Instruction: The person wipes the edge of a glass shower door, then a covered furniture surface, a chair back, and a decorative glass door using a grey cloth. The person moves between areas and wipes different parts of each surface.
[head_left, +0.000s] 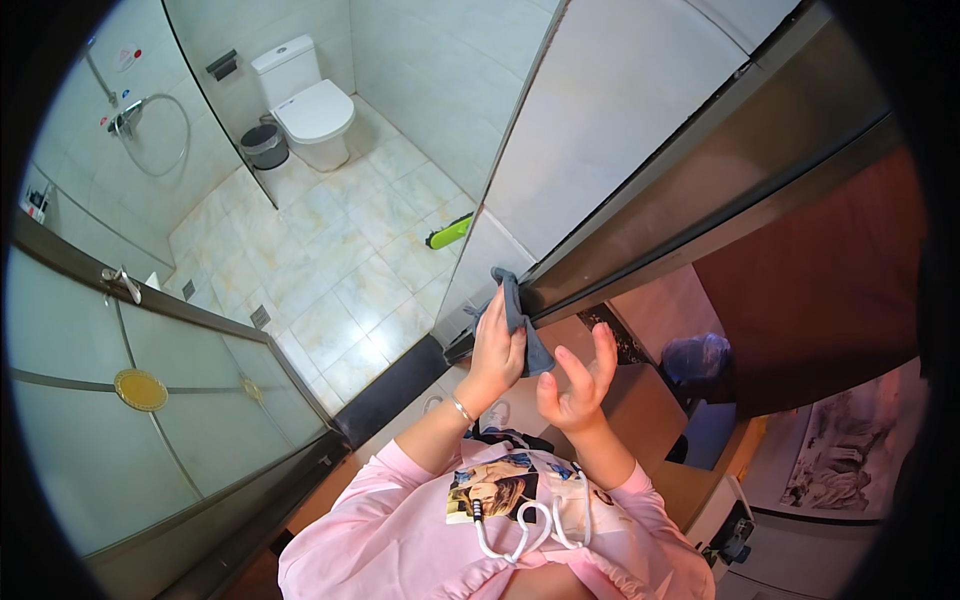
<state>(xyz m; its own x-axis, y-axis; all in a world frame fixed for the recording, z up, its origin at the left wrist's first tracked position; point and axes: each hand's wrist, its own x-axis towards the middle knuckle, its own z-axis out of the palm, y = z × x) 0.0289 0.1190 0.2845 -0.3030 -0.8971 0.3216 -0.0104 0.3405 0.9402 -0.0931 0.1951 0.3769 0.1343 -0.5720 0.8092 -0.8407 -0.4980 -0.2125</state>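
Observation:
A grey-blue cloth (528, 341) lies under my left hand (496, 343), which presses it against the end of the dark metal door frame (600, 262). The left fingers point up along the frame, and a bracelet (462, 409) circles that wrist. To the right of the cloth, my right hand (582, 382) is raised with its fingers spread and nothing in it.
Left stands an open frosted-glass door (225, 390) with a metal handle (121, 283). A dark threshold (390, 390) borders the tiled bathroom floor. Beyond are a toilet (315, 112), a bin (265, 147) and a green brush head (450, 232). A brown cabinet (637, 412) stands at right.

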